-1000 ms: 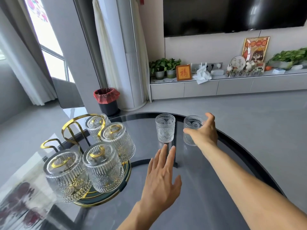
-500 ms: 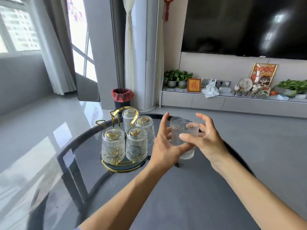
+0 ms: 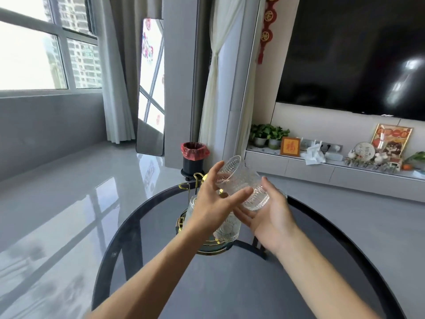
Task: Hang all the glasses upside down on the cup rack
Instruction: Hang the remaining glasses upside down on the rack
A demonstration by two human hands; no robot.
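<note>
A ribbed clear glass (image 3: 241, 180) is in the air above the rack, tipped on its side with its mouth toward the upper left. My left hand (image 3: 212, 204) grips it near the rim with thumb and fingers. My right hand (image 3: 270, 223) cups its base from below. The gold cup rack (image 3: 197, 178) stands on its round tray (image 3: 208, 249) on the dark glass table (image 3: 138, 226), mostly hidden behind my left hand. Upside-down glasses (image 3: 226, 229) hang on it, one more (image 3: 192, 209) showing at the left.
The table's black rim (image 3: 345, 233) curves close on the right. Past the table stand a bin with a red liner (image 3: 194, 155), a white pillar and curtain, and a low TV cabinet (image 3: 322, 171) with plants and ornaments.
The glass has been lifted off the table and tipped over toward the rack. Both hands now hold it higher. The camera has tilted up and back.
</note>
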